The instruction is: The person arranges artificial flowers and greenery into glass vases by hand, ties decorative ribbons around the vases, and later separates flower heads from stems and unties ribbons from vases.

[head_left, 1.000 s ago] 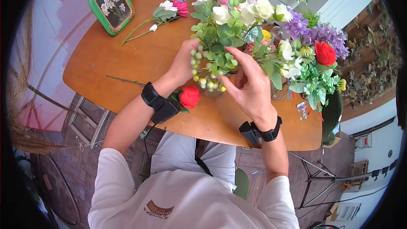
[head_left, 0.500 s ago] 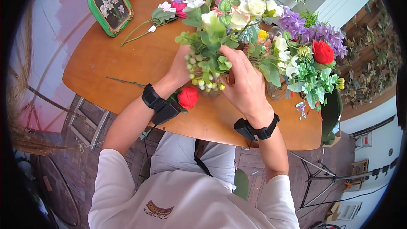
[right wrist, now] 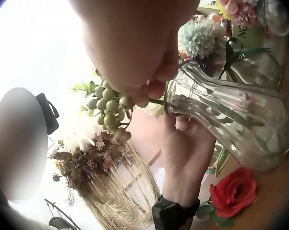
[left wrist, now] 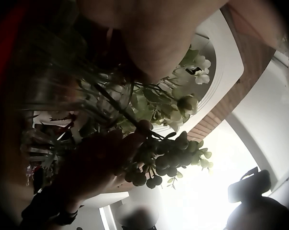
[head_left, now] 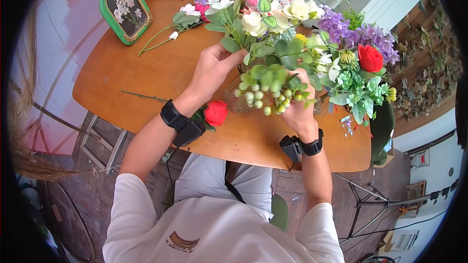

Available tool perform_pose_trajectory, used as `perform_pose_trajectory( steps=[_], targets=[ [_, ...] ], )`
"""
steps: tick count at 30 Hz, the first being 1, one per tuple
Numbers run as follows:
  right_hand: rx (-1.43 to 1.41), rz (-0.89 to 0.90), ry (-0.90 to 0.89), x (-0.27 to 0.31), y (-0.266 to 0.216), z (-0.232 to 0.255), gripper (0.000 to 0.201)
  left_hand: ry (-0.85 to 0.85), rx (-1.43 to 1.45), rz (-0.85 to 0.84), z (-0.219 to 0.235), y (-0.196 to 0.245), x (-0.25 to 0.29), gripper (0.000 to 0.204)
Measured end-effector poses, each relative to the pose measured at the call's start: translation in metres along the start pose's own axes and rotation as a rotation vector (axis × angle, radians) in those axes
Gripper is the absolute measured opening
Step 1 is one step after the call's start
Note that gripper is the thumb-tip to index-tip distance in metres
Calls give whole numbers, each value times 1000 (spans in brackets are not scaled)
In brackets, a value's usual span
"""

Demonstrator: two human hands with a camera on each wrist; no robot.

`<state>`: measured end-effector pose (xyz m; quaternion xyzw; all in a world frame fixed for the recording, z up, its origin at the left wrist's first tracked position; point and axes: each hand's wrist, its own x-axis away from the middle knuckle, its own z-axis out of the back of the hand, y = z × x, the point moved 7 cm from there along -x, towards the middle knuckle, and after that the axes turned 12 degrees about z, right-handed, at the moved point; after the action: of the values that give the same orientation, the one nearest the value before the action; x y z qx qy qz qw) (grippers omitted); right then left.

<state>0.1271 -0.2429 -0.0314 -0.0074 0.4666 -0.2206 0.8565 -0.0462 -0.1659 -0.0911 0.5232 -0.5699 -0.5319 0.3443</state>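
Note:
My right hand [head_left: 300,109] pinches the stem of a sprig with green berries and round leaves [head_left: 273,85]; the leaves partly cover the fingers in the head view. In the right wrist view this stem meets the mouth of a clear glass vase [right wrist: 240,120]. My left hand [head_left: 212,70] holds the vase at its neck, fingers partly hidden behind the glass in the right wrist view. White roses [head_left: 254,23] and leafy stems rise just beyond both hands. A red rose [head_left: 215,113] lies by the left wrist.
Cut flowers [head_left: 190,12] lie at the back left beside a green picture frame [head_left: 126,12]. On the right stands a bunch with purple flowers [head_left: 373,39] and another red rose [head_left: 370,58]. The wooden table's [head_left: 243,148] front edge runs close to the person's lap.
The berry sprig has swung to the right and now leans toward the front right. My right hand has gone from beside the leaves to underneath them, and the left fingers have come into view.

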Motion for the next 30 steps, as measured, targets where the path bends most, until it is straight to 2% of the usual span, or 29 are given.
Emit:
perform_pose_trajectory(
  steps=[2,3,6,10,15,18,19,20,22,23,24,26,27,28,30],
  targets=[
    [-50,-89,49,7,10,2,50,32,190,35,-2,-6,1,26],
    [-54,-153,35,9,16,1,49,32,186,37,-4,-6,2,26],
    [-31,-117,-17,1,14,-3,51,60,205,17,-5,-5,7,25],
    [-22,-158,-54,1,17,-2,57,61,278,25,-6,-8,8,25],
    [11,-73,-55,15,11,2,72,46,290,8,-6,-9,6,24],
    [-2,-117,-40,18,2,8,70,45,260,9,-6,-7,8,22],
    [-21,-101,10,22,3,10,57,44,260,9,-6,-7,8,22],
    [-20,-102,12,30,9,7,57,41,236,2,-6,-6,9,22],
    [-108,-54,199,47,18,15,41,31,207,-7,-7,-5,10,21],
    [-30,-34,198,42,13,19,23,34,179,-17,-6,-5,10,21],
    [-25,-33,209,37,9,23,23,35,149,-28,-6,-5,10,21],
    [8,-534,20,43,32,17,17,18,141,-36,-6,-3,11,24],
    [-205,-574,213,43,39,14,18,9,139,-39,-6,-2,11,26],
    [-206,-576,244,41,43,16,18,-12,116,-38,-5,-2,12,26],
    [-147,-433,182,30,46,18,27,-44,1,-92,0,4,14,33]
  ],
)
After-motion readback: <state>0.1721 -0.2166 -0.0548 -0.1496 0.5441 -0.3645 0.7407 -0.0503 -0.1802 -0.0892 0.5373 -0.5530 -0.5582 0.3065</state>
